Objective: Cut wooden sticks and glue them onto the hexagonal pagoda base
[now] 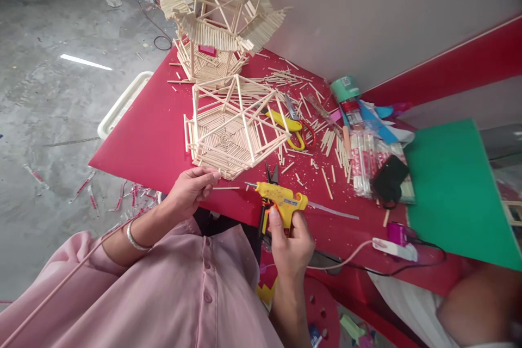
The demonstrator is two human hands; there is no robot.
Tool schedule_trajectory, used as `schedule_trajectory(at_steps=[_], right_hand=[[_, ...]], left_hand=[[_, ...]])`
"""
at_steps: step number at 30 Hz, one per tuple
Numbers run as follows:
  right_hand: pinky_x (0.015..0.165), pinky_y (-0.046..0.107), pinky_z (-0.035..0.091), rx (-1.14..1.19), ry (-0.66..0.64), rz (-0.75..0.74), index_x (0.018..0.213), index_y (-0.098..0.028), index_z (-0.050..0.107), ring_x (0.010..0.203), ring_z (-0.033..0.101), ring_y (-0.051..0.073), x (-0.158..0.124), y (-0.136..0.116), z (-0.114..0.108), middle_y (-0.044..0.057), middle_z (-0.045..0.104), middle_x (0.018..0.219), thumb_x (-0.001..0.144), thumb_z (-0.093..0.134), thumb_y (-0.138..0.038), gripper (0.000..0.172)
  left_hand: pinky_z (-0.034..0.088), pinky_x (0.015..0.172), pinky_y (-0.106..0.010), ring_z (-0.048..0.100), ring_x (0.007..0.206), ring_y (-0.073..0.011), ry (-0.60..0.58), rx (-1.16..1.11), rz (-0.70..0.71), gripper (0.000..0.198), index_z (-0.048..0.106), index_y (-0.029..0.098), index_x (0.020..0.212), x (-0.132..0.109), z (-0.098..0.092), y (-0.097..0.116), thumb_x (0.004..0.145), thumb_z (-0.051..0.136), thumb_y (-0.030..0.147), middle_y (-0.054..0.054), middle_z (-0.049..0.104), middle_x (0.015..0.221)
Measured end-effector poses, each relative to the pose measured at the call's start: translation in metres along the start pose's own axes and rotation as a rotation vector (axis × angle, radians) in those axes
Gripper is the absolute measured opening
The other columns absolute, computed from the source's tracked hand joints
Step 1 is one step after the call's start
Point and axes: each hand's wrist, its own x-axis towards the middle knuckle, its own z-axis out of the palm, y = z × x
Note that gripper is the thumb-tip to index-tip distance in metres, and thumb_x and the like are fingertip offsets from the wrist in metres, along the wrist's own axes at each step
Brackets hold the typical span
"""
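Note:
My right hand (290, 244) is closed around the grip of a yellow glue gun (281, 201), whose nozzle points left. A thin wooden stick (228, 188) lies level just under that nozzle, pinched at its left end by the fingers of my left hand (190, 189). Right behind my left hand sits a hexagonal frame of wooden sticks (232, 128) on the red table (150, 136). A taller tower of sticks (220, 16) stands behind the frame.
Yellow-handled scissors (291, 128), loose stick pieces (330, 152), stick packets (362, 160), a green-capped tube (346, 89) and a green sheet (457, 190) lie to the right. A white power plug (395, 247) and cables sit near the table's front edge. A white tray (122, 103) stands beside the table on the floor.

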Motion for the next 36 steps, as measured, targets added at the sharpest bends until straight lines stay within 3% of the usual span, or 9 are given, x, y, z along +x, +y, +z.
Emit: schedule_trajectory(at_steps=[4, 7, 11, 14, 18, 21, 26, 31, 36], right_hand=[[0.058, 0.026, 0.050, -0.005, -0.001, 0.156, 0.092, -0.016, 0.068, 0.060, 0.065, 0.017, 0.001, 0.017, -0.016, 0.007, 0.074, 0.077, 0.087, 0.058, -0.069, 0.054], [0.060, 0.027, 0.048, -0.146, 0.036, 0.066, 0.086, -0.016, 0.070, 0.064, 0.065, 0.019, 0.003, 0.031, -0.023, 0.008, 0.073, 0.073, 0.085, 0.056, -0.073, 0.058], [0.060, 0.028, 0.044, -0.319, -0.037, -0.083, 0.086, -0.015, 0.073, 0.065, 0.063, 0.020, 0.000, 0.043, -0.021, 0.009, 0.071, 0.072, 0.093, 0.043, -0.071, 0.064], [0.066, 0.032, 0.045, -0.518, 0.123, -0.210, 0.097, -0.013, 0.076, 0.074, 0.065, 0.024, -0.004, 0.038, -0.018, 0.015, 0.073, 0.087, 0.096, 0.047, -0.063, 0.058], [0.075, 0.035, 0.050, -0.545, 0.353, -0.384, 0.102, -0.013, 0.076, 0.081, 0.066, 0.025, -0.005, 0.014, -0.013, 0.015, 0.074, 0.091, 0.093, 0.067, -0.038, 0.028], [0.076, 0.031, 0.054, -0.320, 0.265, -0.521, 0.099, -0.016, 0.073, 0.078, 0.068, 0.019, -0.003, -0.009, -0.003, 0.010, 0.073, 0.087, 0.093, 0.067, -0.023, 0.011], [0.073, 0.025, 0.054, -0.089, 0.040, -0.600, 0.104, -0.017, 0.071, 0.073, 0.069, 0.014, -0.002, -0.043, 0.023, 0.005, 0.074, 0.083, 0.094, 0.064, -0.017, 0.012], [0.071, 0.024, 0.052, -0.041, -0.054, -0.617, 0.106, -0.016, 0.072, 0.069, 0.068, 0.013, 0.002, -0.060, 0.038, 0.005, 0.074, 0.079, 0.096, 0.061, -0.017, 0.015], [0.072, 0.025, 0.053, -0.035, -0.056, -0.609, 0.107, -0.016, 0.072, 0.072, 0.070, 0.014, 0.008, -0.062, 0.046, 0.006, 0.075, 0.080, 0.096, 0.059, -0.018, 0.017]], left_hand=[[0.018, 0.037, -0.018, 0.032, 0.038, -0.0018, -0.005, 0.000, 0.000, 0.037, 0.065, 0.014, 0.068, 0.001, 0.000, 0.000, 0.056, 0.091, 0.039, 0.006, 0.047, 0.048], [0.017, 0.037, -0.019, 0.032, 0.037, -0.0016, -0.005, -0.003, 0.004, 0.038, 0.065, 0.014, 0.069, 0.002, 0.000, 0.000, 0.055, 0.091, 0.039, 0.006, 0.049, 0.048], [0.016, 0.038, -0.019, 0.031, 0.037, -0.0019, 0.006, 0.009, 0.000, 0.039, 0.066, 0.014, 0.070, 0.001, 0.002, 0.001, 0.054, 0.090, 0.040, 0.006, 0.048, 0.047], [0.015, 0.039, -0.018, 0.031, 0.037, -0.0021, 0.001, 0.025, -0.009, 0.039, 0.066, 0.013, 0.069, 0.000, 0.003, 0.002, 0.054, 0.090, 0.040, 0.007, 0.045, 0.044], [0.013, 0.039, -0.018, 0.029, 0.037, -0.0022, -0.010, 0.024, -0.021, 0.039, 0.066, 0.013, 0.071, 0.000, 0.003, 0.003, 0.054, 0.089, 0.040, 0.007, 0.044, 0.042], [0.013, 0.038, -0.018, 0.028, 0.036, -0.0019, -0.012, 0.004, -0.030, 0.038, 0.064, 0.014, 0.071, 0.001, 0.004, 0.003, 0.053, 0.090, 0.037, 0.008, 0.044, 0.042], [0.013, 0.037, -0.017, 0.025, 0.035, -0.0015, -0.049, -0.028, -0.066, 0.035, 0.061, 0.014, 0.070, 0.004, 0.006, 0.003, 0.058, 0.087, 0.034, 0.009, 0.041, 0.041], [0.014, 0.037, -0.016, 0.025, 0.036, -0.0009, -0.079, -0.050, -0.111, 0.033, 0.057, 0.015, 0.065, 0.007, 0.006, 0.004, 0.062, 0.086, 0.031, 0.009, 0.039, 0.043], [0.015, 0.037, -0.016, 0.026, 0.037, -0.0014, -0.089, -0.058, -0.114, 0.035, 0.056, 0.015, 0.062, 0.010, 0.007, 0.004, 0.063, 0.087, 0.031, 0.008, 0.038, 0.043]])
